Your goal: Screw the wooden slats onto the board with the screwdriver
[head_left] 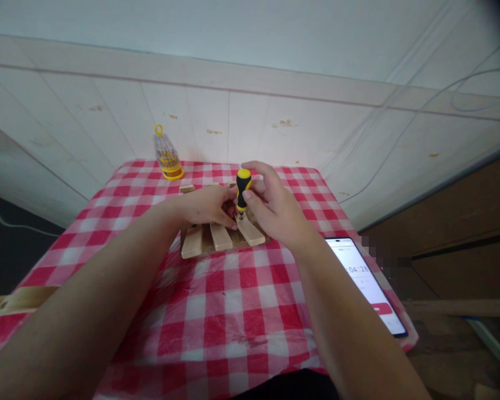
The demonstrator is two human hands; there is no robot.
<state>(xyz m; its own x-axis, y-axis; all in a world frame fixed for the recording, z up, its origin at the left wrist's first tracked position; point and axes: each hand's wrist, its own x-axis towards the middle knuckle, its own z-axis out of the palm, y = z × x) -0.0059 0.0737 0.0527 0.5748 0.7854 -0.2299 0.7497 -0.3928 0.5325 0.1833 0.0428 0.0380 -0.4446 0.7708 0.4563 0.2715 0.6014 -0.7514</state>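
A screwdriver (244, 186) with a yellow and black handle stands nearly upright, its tip down on the rightmost slat of a slatted wooden piece (222, 238). My right hand (270, 203) is closed around the screwdriver's handle, thumb in front and index finger near its top. My left hand (210, 205) rests over the middle of the slats, thumb and fingers bent close to the screwdriver's shaft. Part of its fingers is hidden, and whatever they pinch there cannot be made out. Several pale slats with rounded ends lie side by side, the far ends partly covered by my hands.
A clear bit case (169, 158) with a yellow base and ring stands at the table's back left. On the right edge lies a phone (364, 283) showing a timer. A red-and-white checked cloth (229, 311) covers the table, which meets a white panelled wall (250, 122).
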